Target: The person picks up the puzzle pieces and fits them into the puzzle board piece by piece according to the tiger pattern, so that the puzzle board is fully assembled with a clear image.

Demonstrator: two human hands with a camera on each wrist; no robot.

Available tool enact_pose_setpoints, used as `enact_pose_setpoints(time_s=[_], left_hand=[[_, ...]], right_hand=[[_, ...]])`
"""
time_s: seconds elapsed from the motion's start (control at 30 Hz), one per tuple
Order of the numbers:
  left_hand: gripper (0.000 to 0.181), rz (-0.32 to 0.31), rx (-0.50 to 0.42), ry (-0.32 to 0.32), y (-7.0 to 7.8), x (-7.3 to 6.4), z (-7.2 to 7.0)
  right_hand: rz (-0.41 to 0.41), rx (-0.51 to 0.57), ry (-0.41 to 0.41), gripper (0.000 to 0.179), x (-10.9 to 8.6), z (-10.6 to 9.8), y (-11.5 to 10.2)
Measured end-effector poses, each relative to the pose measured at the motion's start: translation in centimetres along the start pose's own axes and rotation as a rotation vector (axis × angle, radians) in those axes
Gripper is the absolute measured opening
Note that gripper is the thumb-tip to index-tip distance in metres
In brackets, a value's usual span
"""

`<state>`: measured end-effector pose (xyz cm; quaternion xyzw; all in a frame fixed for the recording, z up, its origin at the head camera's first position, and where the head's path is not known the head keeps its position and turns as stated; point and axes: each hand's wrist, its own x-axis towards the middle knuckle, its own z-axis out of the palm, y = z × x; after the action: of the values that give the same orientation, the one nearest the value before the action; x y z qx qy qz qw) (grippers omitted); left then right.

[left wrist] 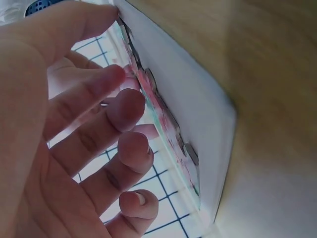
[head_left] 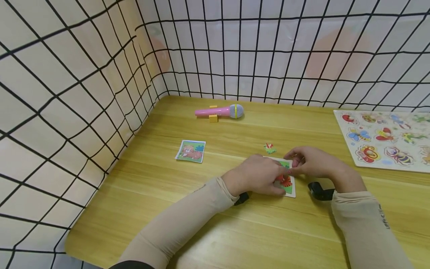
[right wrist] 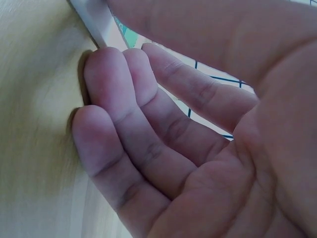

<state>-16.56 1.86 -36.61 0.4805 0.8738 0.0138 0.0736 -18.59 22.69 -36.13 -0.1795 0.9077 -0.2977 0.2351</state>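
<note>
A small framed jigsaw puzzle [head_left: 289,189] with a red animal on green lies on the table before me, partly hidden by both hands. My left hand [head_left: 258,174] reaches over it, thumb at the near edge and fingers loosely spread above the picture. From the right, my right hand [head_left: 315,163] holds the puzzle by its right edge, thumb at the frame and fingers bent. In the right wrist view, the fingertips [right wrist: 106,67] are right at the board's edge, close to the tabletop. Just beyond the puzzle lies a loose puzzle piece [head_left: 270,148], green and red.
A second small puzzle [head_left: 191,151] with a pinkish animal lies to the left. Farther back, a pink toy microphone [head_left: 218,111] rests on a yellow stand [head_left: 213,118]. An insect picture board [head_left: 386,138] occupies the right side. Black wire grids [head_left: 248,50] border the wooden table [head_left: 141,194].
</note>
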Motion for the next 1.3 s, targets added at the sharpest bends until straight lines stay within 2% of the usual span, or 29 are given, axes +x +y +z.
enact_pose_setpoints(time_s=[0.13,0.43,0.57,0.9,1.1,1.3], left_hand=[[0.044,0.008,-0.005,-0.001,-0.02,0.05,0.09],[0.021,0.040,-0.031,0.008,-0.08,0.02,0.30],[0.020,0.038,-0.039,0.008,-0.14,0.08,0.26],[0.028,-0.007,-0.081,-0.001,-0.09,0.01,0.22],[0.025,-0.085,-0.219,0.000,-0.16,-0.11,0.37],[0.028,-0.162,-0.248,0.001,-0.07,-0.06,0.50]], right_hand=[[-0.011,0.005,0.003,0.046,-0.05,0.04,0.01],[-0.027,0.006,0.009,0.046,-0.08,0.11,0.03],[-0.025,0.007,0.008,0.045,-0.04,0.08,0.09],[-0.019,-0.002,0.006,0.046,-0.01,0.11,0.06],[-0.020,-0.003,0.007,0.044,-0.01,0.15,-0.03],[-0.011,0.001,0.002,0.047,0.03,0.14,-0.12]])
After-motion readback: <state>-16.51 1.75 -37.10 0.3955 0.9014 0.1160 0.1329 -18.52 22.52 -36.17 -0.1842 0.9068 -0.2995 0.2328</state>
